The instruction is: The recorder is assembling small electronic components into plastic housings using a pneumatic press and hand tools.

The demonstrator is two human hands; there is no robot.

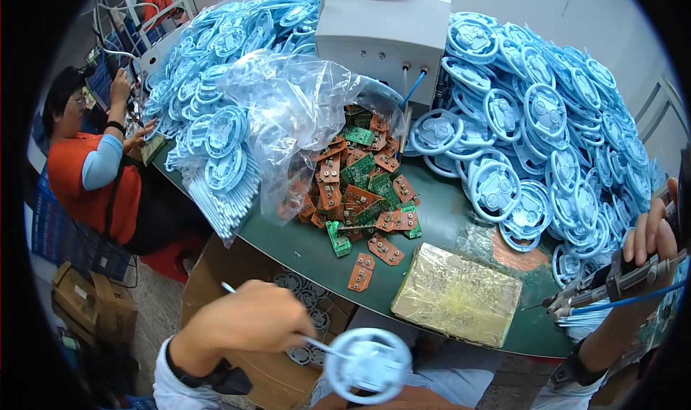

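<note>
In my left hand point(252, 320), whose fingers are closed, is the thin stem of a light-blue round plastic part point(368, 365). That part hangs tilted over my lap and is slightly blurred. At the right edge, my right hand point(651, 234) has its fingers wrapped round a black and metal hand tool with a blue tube point(612, 284). The tool's thin tip points left over the table corner. Between my hands, a flat block wrapped in yellowish film point(457, 293) lies at the table's near edge. Small brown and green circuit boards point(360, 187) are heaped beyond it.
Tall piles of light-blue round parts cover the table's left point(230, 126) and right point(543, 111). A grey box-shaped machine point(381, 32) stands between them, near a clear plastic bag point(277, 115). Below the edge is a cardboard box point(270, 370) of round parts. Another person point(101, 165) sits at left.
</note>
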